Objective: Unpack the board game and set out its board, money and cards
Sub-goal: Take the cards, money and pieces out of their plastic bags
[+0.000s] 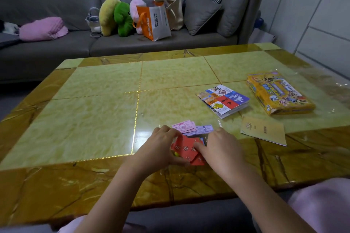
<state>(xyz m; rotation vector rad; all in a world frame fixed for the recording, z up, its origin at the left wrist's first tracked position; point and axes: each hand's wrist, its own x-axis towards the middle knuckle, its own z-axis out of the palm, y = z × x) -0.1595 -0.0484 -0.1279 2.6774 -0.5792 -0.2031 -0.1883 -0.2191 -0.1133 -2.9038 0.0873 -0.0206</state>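
A small stack of red cards (186, 148) lies near the table's front edge. My left hand (161, 147) grips the stack from the left, thumb under its near edge. My right hand (221, 147) holds it from the right, with the index finger lying across the top card. Just beyond the cards lie pink play money (184, 126) and pale purple play money (202, 130), inside a clear plastic wrap. The folded game board (223, 100) lies farther right. The yellow game box (278, 93) sits at the table's right side. A tan booklet (264, 130) lies between box and cards.
The yellow-green marble table (106, 100) stretches wide to the left and back. Clear plastic film (325, 81) lies by the right edge. Behind stands a grey sofa (47, 5) with plush toys, bags, cushions and a pink blanket.
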